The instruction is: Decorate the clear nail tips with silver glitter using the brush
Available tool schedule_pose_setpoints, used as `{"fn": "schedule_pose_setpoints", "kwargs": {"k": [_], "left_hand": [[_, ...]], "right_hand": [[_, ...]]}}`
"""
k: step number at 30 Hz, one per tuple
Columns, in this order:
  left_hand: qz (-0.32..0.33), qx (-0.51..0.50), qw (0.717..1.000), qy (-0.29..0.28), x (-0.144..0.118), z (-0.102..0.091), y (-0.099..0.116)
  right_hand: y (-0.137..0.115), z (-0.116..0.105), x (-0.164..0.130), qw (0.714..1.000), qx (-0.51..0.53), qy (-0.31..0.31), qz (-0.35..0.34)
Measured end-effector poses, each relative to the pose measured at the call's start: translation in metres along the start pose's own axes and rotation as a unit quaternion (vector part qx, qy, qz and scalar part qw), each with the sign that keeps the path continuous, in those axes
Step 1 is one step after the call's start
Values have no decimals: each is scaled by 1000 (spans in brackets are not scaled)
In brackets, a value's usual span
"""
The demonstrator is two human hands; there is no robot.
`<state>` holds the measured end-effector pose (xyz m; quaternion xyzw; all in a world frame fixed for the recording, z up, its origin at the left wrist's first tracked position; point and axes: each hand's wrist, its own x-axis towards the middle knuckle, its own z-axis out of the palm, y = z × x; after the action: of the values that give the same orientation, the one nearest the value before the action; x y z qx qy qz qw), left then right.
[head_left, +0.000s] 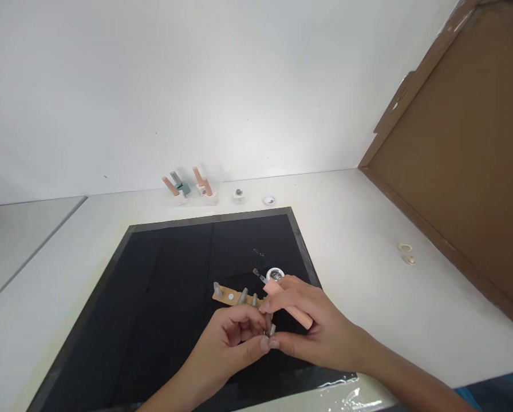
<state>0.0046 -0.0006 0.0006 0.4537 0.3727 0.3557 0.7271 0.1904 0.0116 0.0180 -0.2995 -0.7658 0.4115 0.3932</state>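
False nail, greyish, sits between both hands, above the front half of the worktop. From the left, capped polish bottles line the worktop's back edge. Nearer the front, a tan strip bears a pale tip and two greyer ones; its right end is hidden. The left hand's grip is closed on the nail. A small capless bottle stands by the back edge. The right hand grips a peach-handled brush while its fingertips steady the nail; a round pot is just beside. Work seems midway: greyer tips look coated, while the held nail and pale tip probably remain.
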Motion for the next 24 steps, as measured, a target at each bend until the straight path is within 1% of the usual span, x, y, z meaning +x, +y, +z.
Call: {"fn": "schedule_pose_setpoints", "kwargs": {"k": [6, 14, 19, 24], "left_hand": [[-12, -18, 1000, 7, -1, 0, 2], [-11, -31, 999, 21, -1, 1, 4], [-8, -31, 999, 29, 0, 0, 4], [-3, -29, 999, 32, -1, 0, 2]], "right_hand": [[0, 1, -2, 999, -26, 26, 0], [5, 5, -3, 998, -21, 53, -40], [5, 6, -2, 998, -10, 53, -37], [4, 7, -4, 998, -7, 61, -18]]}}
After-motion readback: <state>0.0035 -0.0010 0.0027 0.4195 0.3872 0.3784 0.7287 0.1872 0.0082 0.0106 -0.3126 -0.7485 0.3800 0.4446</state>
